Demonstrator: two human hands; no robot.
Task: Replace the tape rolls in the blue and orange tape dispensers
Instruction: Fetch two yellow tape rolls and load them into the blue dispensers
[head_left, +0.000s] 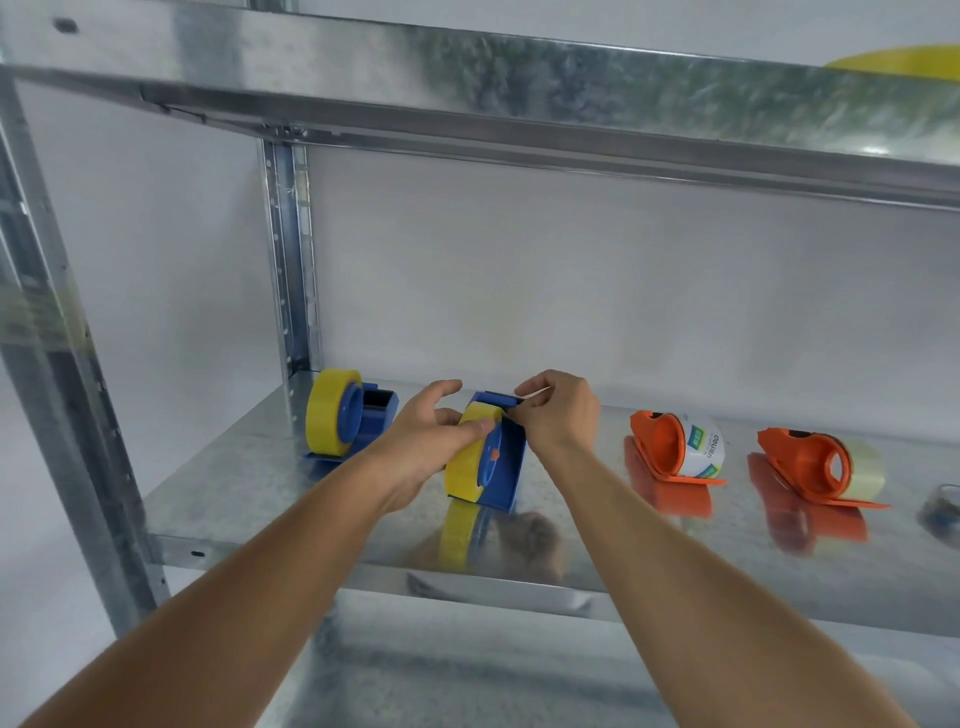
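Left hand grips glossy yellow roll; right hand pinches its tape end.

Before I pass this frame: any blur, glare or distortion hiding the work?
Head view: wide-angle bend in the upper shelf; motion smear on the left upright; the lower shelf mirrors the dispensers; both hands and the blue dispenser read sharp.

A storeroom or stockroom, by the look of it: bare galvanized metal shelving with slotted uprights against a plain white wall (tape dispensers lined up on one shelf).
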